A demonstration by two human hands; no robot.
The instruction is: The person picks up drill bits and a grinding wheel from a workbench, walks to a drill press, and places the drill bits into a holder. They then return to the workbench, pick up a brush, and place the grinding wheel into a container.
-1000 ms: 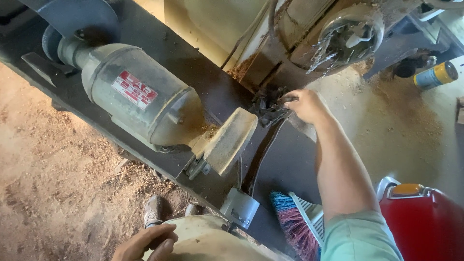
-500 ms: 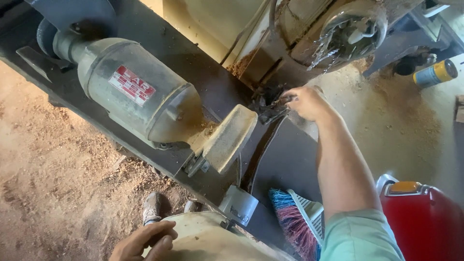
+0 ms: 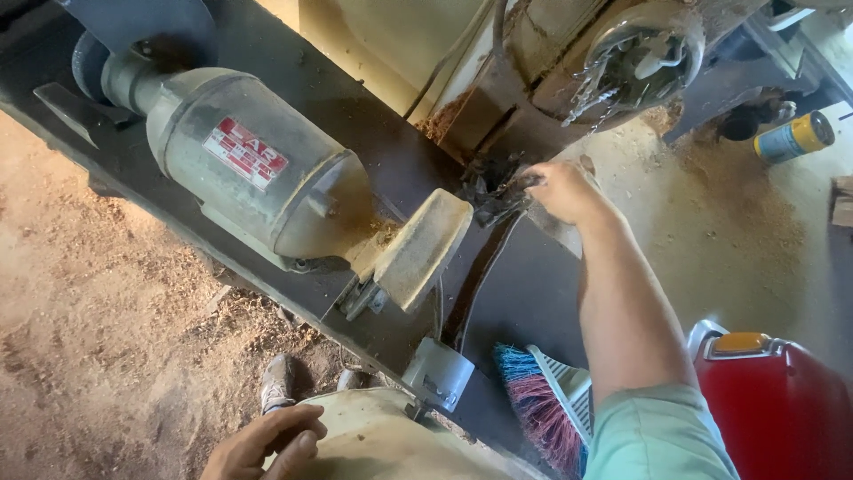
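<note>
**Reaching into the works of a dusty bench machine**

A person leans over a dark steel machine bed (image 3: pixel 533 302), the right hand (image 3: pixel 564 191) stretched to about one o'clock, where its fingers close on a black tangle of mechanism (image 3: pixel 489 191) at the bed's far edge, just beside a cream-coloured guard plate (image 3: pixel 422 249). How tightly the fingers pinch cannot be told, since the back of the hand covers them. The arm runs long and straight because the part sits well across the bed. The left hand (image 3: pixel 262 444) rests at six o'clock on the person's knee, fingers loosely curled and holding nothing, seemingly to steady the lean. At ten o'clock lies a grey electric motor (image 3: pixel 258 173), bolted along the bed. A pink-and-blue brush (image 3: pixel 533 409) lies near the right elbow, beside a red container (image 3: pixel 773 400). Sawdust (image 3: pixel 107 293) covers the ground below.
</note>
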